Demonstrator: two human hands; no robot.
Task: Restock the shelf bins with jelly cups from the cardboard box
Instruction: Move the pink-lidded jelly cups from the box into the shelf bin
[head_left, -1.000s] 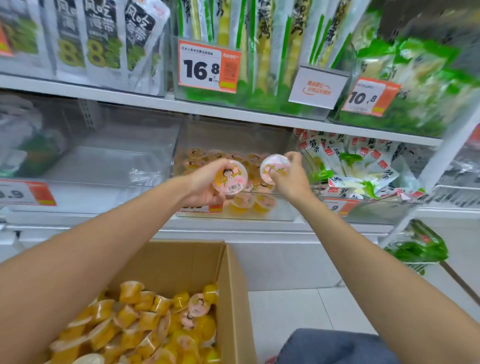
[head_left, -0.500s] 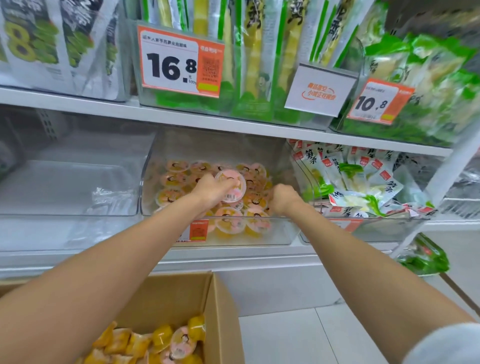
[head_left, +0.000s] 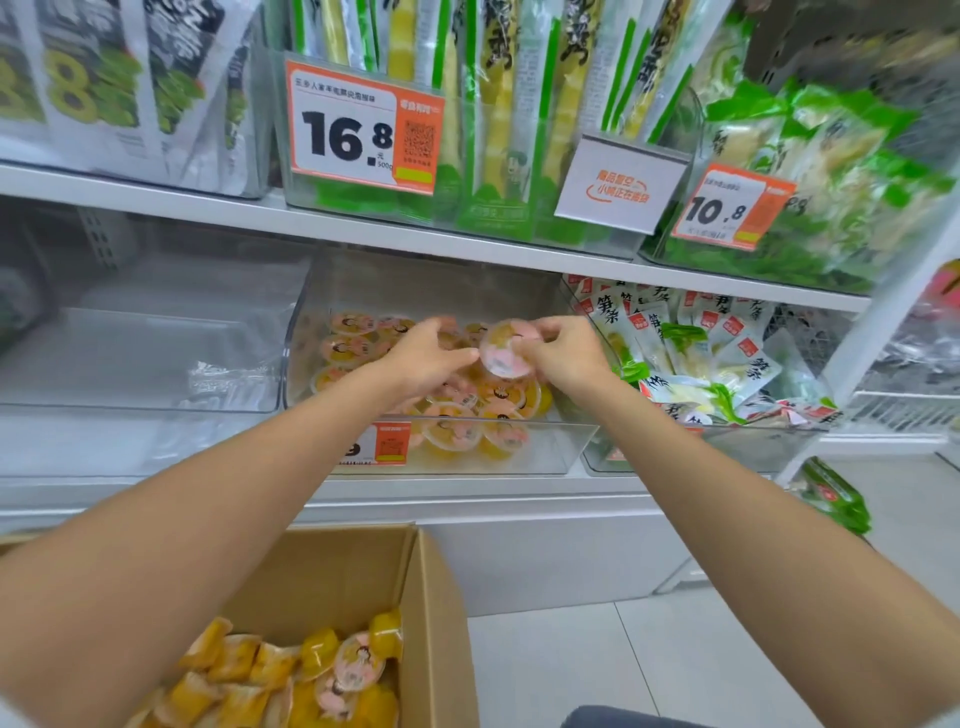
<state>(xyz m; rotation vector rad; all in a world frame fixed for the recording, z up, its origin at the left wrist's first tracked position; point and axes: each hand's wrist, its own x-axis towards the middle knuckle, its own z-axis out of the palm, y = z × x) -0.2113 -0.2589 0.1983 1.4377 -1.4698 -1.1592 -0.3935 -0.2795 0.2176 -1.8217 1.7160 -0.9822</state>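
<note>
One jelly cup (head_left: 505, 351) is being held up over the middle shelf bin (head_left: 574, 447), tilted so that its pink lid is facing me. The right hand (head_left: 563, 356) is pinching it at the edge with curled fingers. The left hand (head_left: 426, 361) is hovering just beside it, palm down and fingers nearly straight, and it seems to be holding nothing.

I am thinking the grip is the danger. A pinch on a thin rim is easily slipping, and the cup is hanging toward the right side of the bin. A drop could send it among the snack packets (head_left: 727, 358) in the neighbouring bin (head_left: 737, 444). The cups in the bin (head_left: 452, 434) are also piling up at the front, close under the low front wall, so one careless push could roll some out to the floor.

Farther out, the bin on the left (head_left: 130, 410) is showing some crumpled clear film (head_left: 223, 384). Below, the cardboard box (head_left: 439, 597) is standing open with many yellow cups (head_left: 291, 670) heaped inside, so plenty of restocking is waiting.
</note>
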